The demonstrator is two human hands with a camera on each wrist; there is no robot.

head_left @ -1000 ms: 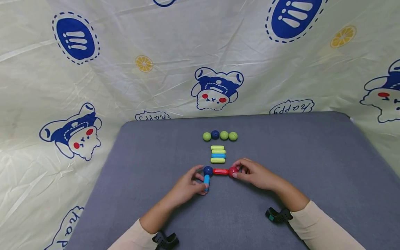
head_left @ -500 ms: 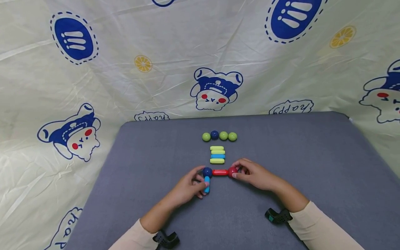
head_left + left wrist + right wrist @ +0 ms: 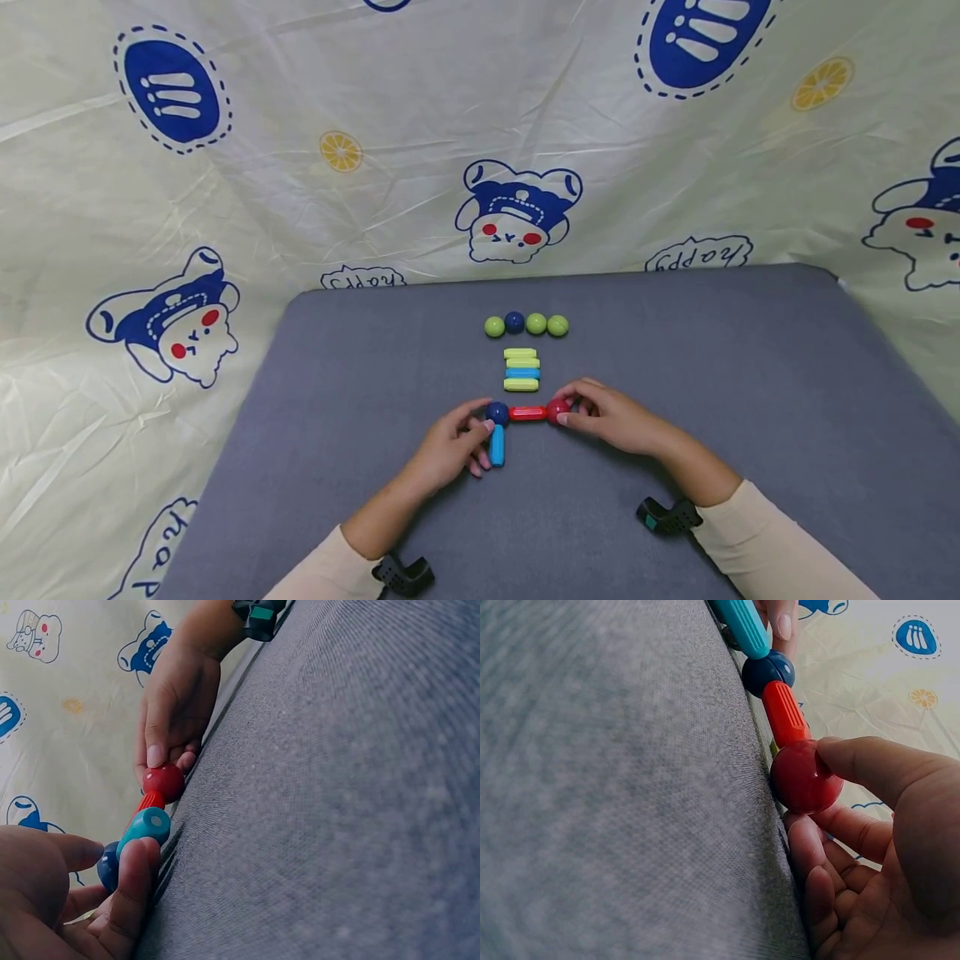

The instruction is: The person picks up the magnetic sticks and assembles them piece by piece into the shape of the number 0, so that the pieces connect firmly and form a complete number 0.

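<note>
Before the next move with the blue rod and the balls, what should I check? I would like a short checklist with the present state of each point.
1. Right hand holds the red ball: ok.
2. Red rod joins the red ball and the dark blue ball: ok.
3. Left hand holds the blue rod: ok.
4. Blue rod fully seated on the dark blue ball: cannot tell.
5. Spare rods and spare balls lie apart from the hands: ok.
</note>
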